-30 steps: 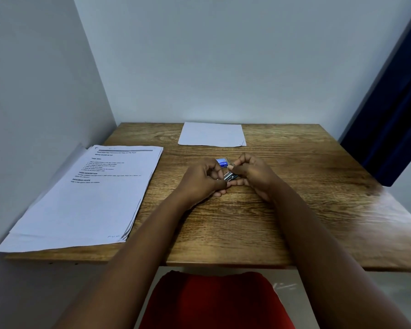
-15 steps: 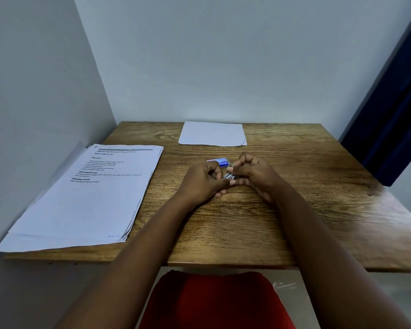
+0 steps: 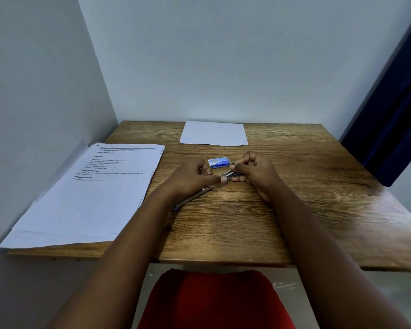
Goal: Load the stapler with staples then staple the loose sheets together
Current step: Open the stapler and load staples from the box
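Observation:
A small metal stapler [image 3: 228,174] lies on the wooden table [image 3: 294,210] between my hands. My left hand [image 3: 192,180] is closed on its near part, and a long metal arm of the stapler [image 3: 192,198] sticks out under that wrist toward me. My right hand [image 3: 256,174] pinches the stapler's far end with curled fingers. I cannot tell whether staples are in my fingers. A small blue staple box [image 3: 220,162] sits just behind the hands. The stack of printed loose sheets [image 3: 93,193] lies at the table's left side.
A blank white sheet [image 3: 214,134] lies at the back middle of the table, near the wall. A dark blue curtain [image 3: 394,110] hangs at the right. A red chair seat [image 3: 214,302] shows below the table's front edge. Walls close in at left and back.
My hands have drawn slightly apart. The stapler's long metal arm now shows below my left wrist, and more of the blue box is uncovered.

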